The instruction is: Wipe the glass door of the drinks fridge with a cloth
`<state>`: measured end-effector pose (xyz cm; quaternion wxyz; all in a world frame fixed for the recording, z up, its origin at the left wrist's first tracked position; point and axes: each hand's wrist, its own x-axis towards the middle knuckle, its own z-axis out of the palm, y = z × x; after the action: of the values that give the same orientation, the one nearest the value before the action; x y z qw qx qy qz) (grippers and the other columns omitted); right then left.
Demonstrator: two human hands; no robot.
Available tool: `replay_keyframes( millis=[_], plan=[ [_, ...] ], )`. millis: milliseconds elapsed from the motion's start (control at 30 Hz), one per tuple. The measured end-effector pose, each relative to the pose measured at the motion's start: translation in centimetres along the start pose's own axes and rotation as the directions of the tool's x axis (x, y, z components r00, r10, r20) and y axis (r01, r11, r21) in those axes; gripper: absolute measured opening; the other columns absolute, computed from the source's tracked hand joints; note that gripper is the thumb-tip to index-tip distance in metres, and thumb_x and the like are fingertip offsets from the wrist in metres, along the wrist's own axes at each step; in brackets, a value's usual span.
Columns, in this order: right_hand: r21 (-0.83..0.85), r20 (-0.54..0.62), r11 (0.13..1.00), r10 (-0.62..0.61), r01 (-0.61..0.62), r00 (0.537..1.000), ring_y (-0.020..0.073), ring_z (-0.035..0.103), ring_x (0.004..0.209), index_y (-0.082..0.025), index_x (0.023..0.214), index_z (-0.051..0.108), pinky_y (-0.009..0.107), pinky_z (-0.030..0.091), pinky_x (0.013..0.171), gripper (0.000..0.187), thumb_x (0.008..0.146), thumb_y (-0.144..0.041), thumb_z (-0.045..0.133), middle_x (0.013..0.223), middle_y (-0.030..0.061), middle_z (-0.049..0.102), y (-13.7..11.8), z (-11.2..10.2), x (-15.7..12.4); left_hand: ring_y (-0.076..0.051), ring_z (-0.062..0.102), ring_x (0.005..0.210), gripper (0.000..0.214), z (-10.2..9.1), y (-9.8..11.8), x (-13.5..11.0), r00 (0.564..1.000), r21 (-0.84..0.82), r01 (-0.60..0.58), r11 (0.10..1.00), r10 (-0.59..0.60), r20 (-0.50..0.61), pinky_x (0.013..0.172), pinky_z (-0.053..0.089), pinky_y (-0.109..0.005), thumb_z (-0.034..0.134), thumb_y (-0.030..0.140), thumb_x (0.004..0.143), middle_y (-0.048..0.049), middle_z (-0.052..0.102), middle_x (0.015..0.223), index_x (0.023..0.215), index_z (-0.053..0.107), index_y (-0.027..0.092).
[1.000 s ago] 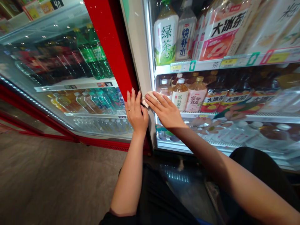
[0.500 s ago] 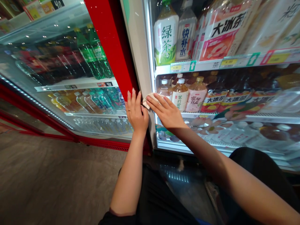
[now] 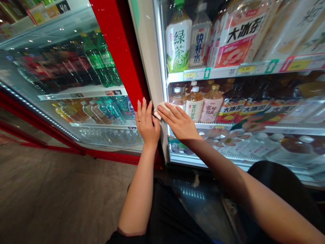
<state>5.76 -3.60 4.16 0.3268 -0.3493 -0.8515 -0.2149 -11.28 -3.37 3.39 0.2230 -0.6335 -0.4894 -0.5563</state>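
Cloth [image 3: 160, 112], a small pale folded piece, sits pinned under the fingers of the right hand [image 3: 179, 121] against the pale door post [image 3: 148, 57] of a drinks cooler, with only its corner showing past the fingertips. That hand is not clenched; it lies flat, fingers spread and pressing the cloth to the post. Just left of it, across the post, the left hand [image 3: 147, 123] stands open with its fingers upright, a ring [image 3: 139, 121] on one finger, and its fingertips at the red door edge [image 3: 124, 57]. It holds nothing that can be seen. Right beyond the right hand, behind glass, stand a tea bottle [image 3: 194, 105] and a pink-labelled bottle [image 3: 212, 108], with a green tea bottle [image 3: 179, 42] on the shelf above. Left of the left hand, green soda bottles [image 3: 98, 61] fill the open glass door, and a grey floor [image 3: 63, 193] lies below it.
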Motion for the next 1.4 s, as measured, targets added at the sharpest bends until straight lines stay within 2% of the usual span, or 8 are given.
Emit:
replay_keyframes(
  millis=[300, 467, 600, 733, 867, 1033, 1267, 1400],
  plan=[
    [-0.042, -0.024, 0.999, 0.012, -0.013, 1.000, 0.0188, 0.023, 0.171, -0.030, 0.177, -0.013, 0.047, 0.023, 0.144, 0.082, 0.111, -0.008, 0.031, 0.182, -0.0021, 0.030, -0.1, -0.5, 1.0, -0.019, 0.035, 0.168, 0.057, 0.2, 0.3, -0.1, 1.000, -0.004, -0.014, 1.000, 0.014, -0.001, 0.141, 0.022, -0.048, 0.040, 0.011, 0.103, -0.0092, 0.060, 0.166, 0.155, 0.062, 0.020],
    [0.004, 0.009, 1.000, -0.006, 0.006, 1.000, 0.0180, 0.023, 0.171, -0.033, 0.176, -0.014, 0.048, 0.021, 0.144, 0.091, 0.107, -0.005, 0.037, 0.183, -0.0035, 0.027, 0.5, -0.6, -0.3, -0.019, 0.036, 0.167, 0.057, 0.3, 0.2, -0.1, 1.000, 0.003, -0.022, 1.000, 0.022, -0.004, 0.141, 0.023, -0.048, 0.039, 0.011, 0.103, -0.0095, 0.061, 0.165, 0.154, 0.063, 0.020],
    [-0.007, -0.010, 1.000, 0.008, -0.008, 1.000, 0.0191, 0.023, 0.170, -0.034, 0.176, -0.014, 0.048, 0.023, 0.144, 0.090, 0.106, -0.003, 0.035, 0.183, -0.0036, 0.026, 1.0, -0.8, -0.5, -0.020, 0.034, 0.168, 0.058, 0.1, 0.2, -0.2, 1.000, -0.032, -0.014, 0.999, 0.015, 0.013, 0.142, 0.020, -0.049, 0.039, 0.010, 0.102, -0.0102, 0.058, 0.167, 0.154, 0.062, 0.018],
    [-0.057, -0.048, 0.998, 0.018, -0.020, 0.999, 0.0210, 0.025, 0.170, -0.033, 0.174, -0.020, 0.048, 0.026, 0.143, 0.088, 0.109, -0.004, 0.031, 0.183, -0.0025, 0.028, 0.5, -0.9, 0.6, -0.021, 0.032, 0.169, 0.057, 0.0, 0.2, -0.2, 0.999, -0.075, -0.013, 0.997, 0.015, 0.029, 0.142, 0.017, -0.049, 0.038, 0.009, 0.103, -0.0115, 0.054, 0.170, 0.155, 0.062, 0.017],
    [-0.052, -0.026, 0.999, 0.009, -0.011, 1.000, 0.0205, 0.026, 0.170, -0.032, 0.172, -0.026, 0.045, 0.025, 0.143, 0.088, 0.111, -0.009, 0.034, 0.182, -0.0020, 0.030, 0.1, -0.7, 0.6, -0.023, 0.030, 0.170, 0.058, 0.3, 0.1, -0.3, 0.999, -0.096, 0.001, 0.995, 0.004, 0.050, 0.143, 0.014, -0.051, 0.040, 0.009, 0.103, -0.0100, 0.052, 0.172, 0.157, 0.061, 0.019],
    [-0.060, -0.012, 0.998, -0.005, 0.004, 1.000, 0.0188, 0.030, 0.169, -0.033, 0.171, -0.027, 0.044, 0.030, 0.141, 0.090, 0.111, -0.008, 0.035, 0.181, -0.0023, 0.034, 0.7, -0.9, -0.8, -0.021, 0.035, 0.168, 0.056, 0.5, 0.0, -0.3, 0.999, -0.044, -0.034, 0.998, 0.035, 0.012, 0.142, 0.021, -0.050, 0.041, 0.010, 0.104, -0.0094, 0.058, 0.167, 0.155, 0.062, 0.020],
    [-0.059, -0.042, 0.998, 0.010, -0.012, 0.999, 0.0208, 0.027, 0.170, -0.035, 0.172, -0.025, 0.046, 0.029, 0.142, 0.093, 0.109, -0.005, 0.036, 0.182, -0.0030, 0.031, 0.8, -1.4, 0.1, -0.020, 0.037, 0.167, 0.055, 0.6, 0.1, -0.5, 0.995, -0.093, -0.088, 0.992, 0.083, -0.052, 0.141, 0.023, -0.046, 0.040, 0.008, 0.104, -0.0121, 0.058, 0.166, 0.153, 0.064, 0.017],
    [-0.057, -0.014, 0.998, -0.006, 0.005, 1.000, 0.0214, 0.030, 0.169, -0.035, 0.173, -0.022, 0.046, 0.030, 0.141, 0.093, 0.108, -0.004, 0.037, 0.182, -0.0027, 0.032, 1.2, -1.7, -0.7, -0.020, 0.038, 0.166, 0.056, 0.8, 0.1, -0.6, 0.996, -0.047, -0.079, 0.996, 0.077, -0.045, 0.140, 0.028, -0.047, 0.041, 0.008, 0.104, -0.0099, 0.060, 0.165, 0.154, 0.063, 0.020]
  ],
)
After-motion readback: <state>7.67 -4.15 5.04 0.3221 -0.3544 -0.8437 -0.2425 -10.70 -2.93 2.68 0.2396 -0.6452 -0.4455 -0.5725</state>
